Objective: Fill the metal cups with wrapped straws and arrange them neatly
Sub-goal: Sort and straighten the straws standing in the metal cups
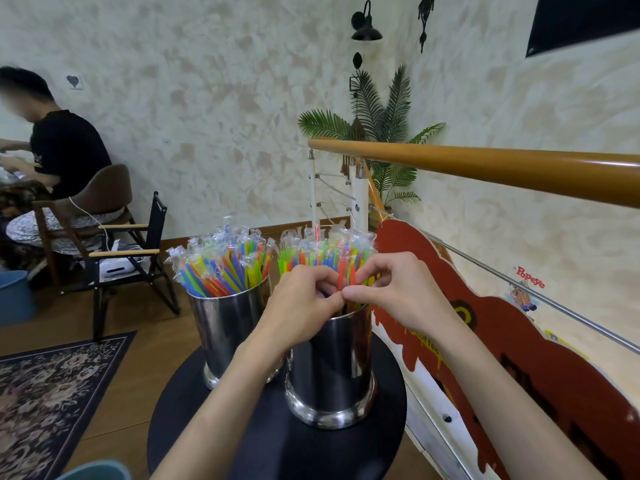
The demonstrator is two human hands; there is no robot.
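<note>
Both cups look full to me: left cup [227,327] at 10 o'clock on the table [242,441], right cup [332,368] at centre. My left hand [304,306] and right hand [391,289] pinch straws [341,275] there; only tidying remains, I judge.

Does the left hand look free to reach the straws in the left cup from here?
Probably yes: the left hand pinches straws in the right cup, and nothing stands between it and the left cup beside it.

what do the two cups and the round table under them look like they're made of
The two shiny cylindrical cups: polished metal, likely stainless steel, judging by mirror-like reflections. The round black tabletop: matte, no glare; possibly painted wood or laminate, hard to tell.
</note>
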